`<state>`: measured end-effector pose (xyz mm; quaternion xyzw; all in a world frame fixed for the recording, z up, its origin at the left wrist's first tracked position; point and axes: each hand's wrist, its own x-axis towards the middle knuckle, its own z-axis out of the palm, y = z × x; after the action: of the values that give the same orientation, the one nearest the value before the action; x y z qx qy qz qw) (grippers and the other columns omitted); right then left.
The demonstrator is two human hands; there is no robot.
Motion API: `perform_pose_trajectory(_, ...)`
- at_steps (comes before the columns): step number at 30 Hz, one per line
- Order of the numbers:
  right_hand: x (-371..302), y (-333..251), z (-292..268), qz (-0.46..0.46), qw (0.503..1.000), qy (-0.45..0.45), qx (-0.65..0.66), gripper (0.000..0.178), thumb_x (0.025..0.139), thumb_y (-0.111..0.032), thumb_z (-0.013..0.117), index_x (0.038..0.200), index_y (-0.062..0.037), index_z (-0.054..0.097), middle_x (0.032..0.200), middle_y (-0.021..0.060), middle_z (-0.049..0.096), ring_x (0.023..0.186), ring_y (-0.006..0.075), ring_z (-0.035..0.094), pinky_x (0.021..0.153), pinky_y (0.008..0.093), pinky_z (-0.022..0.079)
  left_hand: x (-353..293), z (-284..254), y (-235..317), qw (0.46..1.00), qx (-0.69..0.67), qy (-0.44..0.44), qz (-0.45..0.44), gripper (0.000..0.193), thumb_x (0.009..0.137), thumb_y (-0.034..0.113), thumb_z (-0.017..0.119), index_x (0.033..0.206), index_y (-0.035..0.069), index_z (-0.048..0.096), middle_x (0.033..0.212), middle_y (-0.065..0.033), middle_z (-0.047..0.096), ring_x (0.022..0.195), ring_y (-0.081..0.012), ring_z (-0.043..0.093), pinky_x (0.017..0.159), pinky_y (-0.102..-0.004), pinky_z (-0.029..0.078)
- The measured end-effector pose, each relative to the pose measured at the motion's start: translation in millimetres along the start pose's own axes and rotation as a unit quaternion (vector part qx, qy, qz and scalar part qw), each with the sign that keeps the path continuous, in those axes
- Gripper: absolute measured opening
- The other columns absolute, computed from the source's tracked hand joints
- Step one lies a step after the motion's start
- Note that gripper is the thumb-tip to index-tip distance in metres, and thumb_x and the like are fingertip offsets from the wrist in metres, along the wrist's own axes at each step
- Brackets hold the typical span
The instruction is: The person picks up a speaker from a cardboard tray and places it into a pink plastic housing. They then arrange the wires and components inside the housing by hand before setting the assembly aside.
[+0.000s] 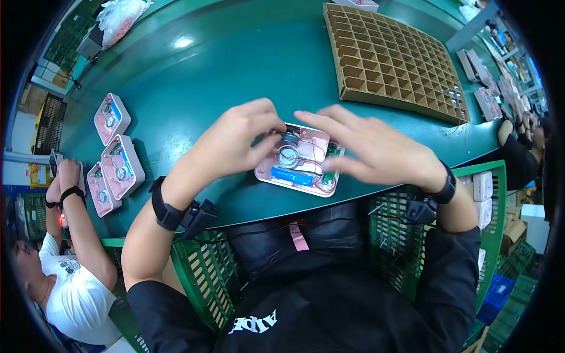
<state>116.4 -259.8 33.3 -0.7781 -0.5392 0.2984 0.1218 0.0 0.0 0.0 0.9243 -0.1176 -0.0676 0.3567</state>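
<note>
A pale pink plastic housing (318, 141) lies with its inside up on the green table in front of me. In it sit a blue cylindrical battery (292, 176), a round silver part (288, 157), thin red and black wires and a green circuit board (329, 176). My left hand (242, 134) bends over the upper left corner, its thumb and fingertips closed at a dark round part (289, 139); what they grip is hidden. Over the right edge hovers my right hand (376, 147), fingers stretched apart and slightly blurred, near the wires and board.
Several similar housings (122, 167) rest at the left, near a co-worker's hands (67, 176). A divided cardboard tray (400, 65) stands at the far right. Green crates (206, 276) flank my lap; white boxes (482, 200) sit in the right one.
</note>
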Motion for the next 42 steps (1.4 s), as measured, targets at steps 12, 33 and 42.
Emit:
perform_pose_trajectory(12, 26, 26, 22, -0.390, 0.860, 0.275, -0.181, 0.009, 0.087, -0.022, 0.069, 0.088, -0.0160, 0.075, 0.117, 0.0049, 0.064, 0.096, 0.0270, 0.063, 0.074, 0.0422, 0.054, -12, 17, 9, 0.971, 0.157, 0.030, 0.176, 0.063, 0.073, 0.034, 0.088, 0.124, 0.004, 0.067, 0.135, -0.0208, 0.054, 0.124, -0.0430, 0.051, 0.106, -0.0518, 0.043)
perform_pose_trajectory(33, 47, 38, 39, -0.294, 0.865, 0.296, 0.277, 0.026, 0.088, -0.030, 0.080, 0.099, -0.0070, 0.082, 0.092, 0.0075, 0.080, 0.083, 0.0190, 0.076, 0.071, 0.0315, 0.058, 2, 25, 72, 0.950, 0.211, -0.035, 0.227, 0.093, 0.068, 0.013, 0.092, 0.154, 0.022, 0.056, 0.131, -0.0163, 0.067, 0.118, -0.0422, 0.059, 0.100, -0.0524, 0.045)
perform_pose_trajectory(42, 5, 10, 31, -0.125, 0.904, 0.308, 0.269, 0.024, 0.099, -0.016, 0.071, 0.118, -0.0021, 0.077, 0.094, 0.0091, 0.079, 0.075, 0.0114, 0.072, 0.067, 0.0256, 0.057, -15, 29, 44, 0.936, 0.276, 0.011, 0.217, 0.045, 0.069, 0.021, 0.084, 0.110, 0.009, 0.072, 0.135, -0.0183, 0.055, 0.134, -0.0409, 0.048, 0.112, -0.0573, 0.038)
